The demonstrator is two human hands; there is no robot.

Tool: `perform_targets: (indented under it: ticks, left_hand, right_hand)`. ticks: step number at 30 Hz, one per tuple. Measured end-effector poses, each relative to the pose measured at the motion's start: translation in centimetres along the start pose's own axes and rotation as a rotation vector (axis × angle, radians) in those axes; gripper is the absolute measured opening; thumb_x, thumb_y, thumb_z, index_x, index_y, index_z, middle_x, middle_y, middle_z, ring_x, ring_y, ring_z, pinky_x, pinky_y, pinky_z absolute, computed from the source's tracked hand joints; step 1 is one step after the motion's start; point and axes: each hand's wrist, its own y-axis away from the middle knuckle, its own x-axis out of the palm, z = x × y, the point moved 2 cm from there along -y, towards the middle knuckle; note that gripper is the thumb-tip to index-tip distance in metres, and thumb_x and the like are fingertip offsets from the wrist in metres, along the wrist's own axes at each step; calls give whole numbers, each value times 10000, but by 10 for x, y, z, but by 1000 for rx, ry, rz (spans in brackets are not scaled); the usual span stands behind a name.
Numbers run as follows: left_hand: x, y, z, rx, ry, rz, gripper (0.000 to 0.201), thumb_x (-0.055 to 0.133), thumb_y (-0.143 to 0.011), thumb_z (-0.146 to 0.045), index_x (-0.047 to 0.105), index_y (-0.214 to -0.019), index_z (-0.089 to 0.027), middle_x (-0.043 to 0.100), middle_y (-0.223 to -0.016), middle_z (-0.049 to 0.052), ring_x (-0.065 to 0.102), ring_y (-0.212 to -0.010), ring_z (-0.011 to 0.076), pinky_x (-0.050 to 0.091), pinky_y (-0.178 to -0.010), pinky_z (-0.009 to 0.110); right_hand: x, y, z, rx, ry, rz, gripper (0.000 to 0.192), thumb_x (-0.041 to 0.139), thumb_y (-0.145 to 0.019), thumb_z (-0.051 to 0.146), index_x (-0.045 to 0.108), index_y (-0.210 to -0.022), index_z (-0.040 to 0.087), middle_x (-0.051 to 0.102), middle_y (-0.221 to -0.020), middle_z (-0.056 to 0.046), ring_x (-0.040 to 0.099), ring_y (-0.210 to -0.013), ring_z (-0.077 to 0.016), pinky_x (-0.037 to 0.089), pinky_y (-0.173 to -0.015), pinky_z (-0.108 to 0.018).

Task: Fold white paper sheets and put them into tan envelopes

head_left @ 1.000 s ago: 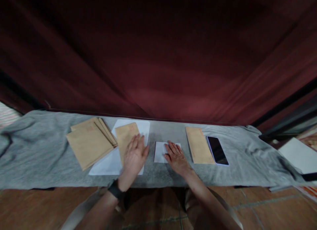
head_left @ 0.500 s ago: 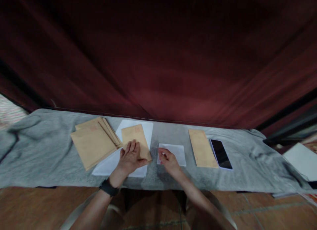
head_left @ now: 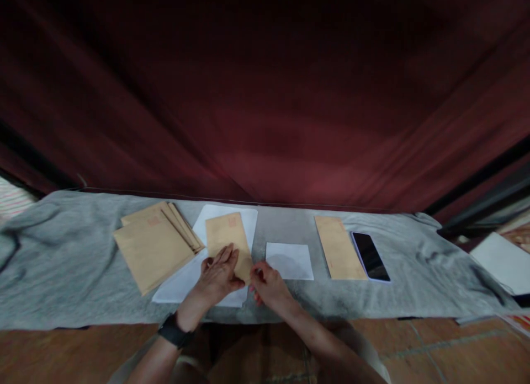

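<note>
My left hand (head_left: 218, 276), with a dark watch on its wrist, lies flat with fingers stretched over a brown envelope (head_left: 226, 229). That envelope rests on large white sheets (head_left: 180, 284) and has a faint red print near its top. My right hand (head_left: 269, 284) is closed in a pinch at the envelope's lower right corner; its fingertips partly hide that corner. Just right of them lies a small folded-looking white paper (head_left: 292, 260), flat on the grey cloth (head_left: 285, 221).
Several brown envelopes (head_left: 151, 251) are piled loosely at the left. On the right lie another brown envelope (head_left: 339, 249) and a phone (head_left: 370, 257) touching or nearly touching it. A dark red curtain (head_left: 265, 124) hangs behind the cloth-covered surface. A white flat object (head_left: 503, 262) stands at far right.
My right hand has moved left and nearer to me, from the small white paper to the envelope's lower right corner. My left hand stays on the envelope, slightly lower in view.
</note>
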Motion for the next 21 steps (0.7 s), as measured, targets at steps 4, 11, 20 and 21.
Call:
perform_targets:
  ticks: [4,11,20,21]
  left_hand:
    - [3,-8,11,-96,87,-163,745,693,-759,-337,486,-1471,-264,251,-1674,161,317,-1496,382,333,-1117,597]
    - [-6,-28,40,-198,546,-593,810,773,-670,-241,499,-1430,-184,497,-1495,179,403,-1436,377,367,-1151,510]
    - [-20,-28,19,-455,1725,-510,405,793,-688,-118,664,-1068,-174,728,-923,53,684,-693,156,557,-645,262]
    - [-21,-29,13,-439,1827,-416,293,767,-711,-99,674,-983,-156,734,-862,52,684,-659,157,561,-628,264]
  right_hand:
    - [-6,-9,7,-125,218,-177,186,625,-891,337,629,-1059,260,668,-702,11,651,-609,-179,506,-617,-282]
    - [3,-19,1,-67,384,-249,87,642,-792,217,609,-868,242,675,-742,11,662,-756,-185,467,-711,-283]
    - [-15,-11,34,-269,-352,-258,150,676,-724,351,583,-746,235,548,-648,69,555,-666,-133,462,-635,-238]
    - [-18,-9,38,-250,-469,-240,199,704,-719,391,595,-777,235,582,-687,60,583,-693,-141,492,-648,-248]
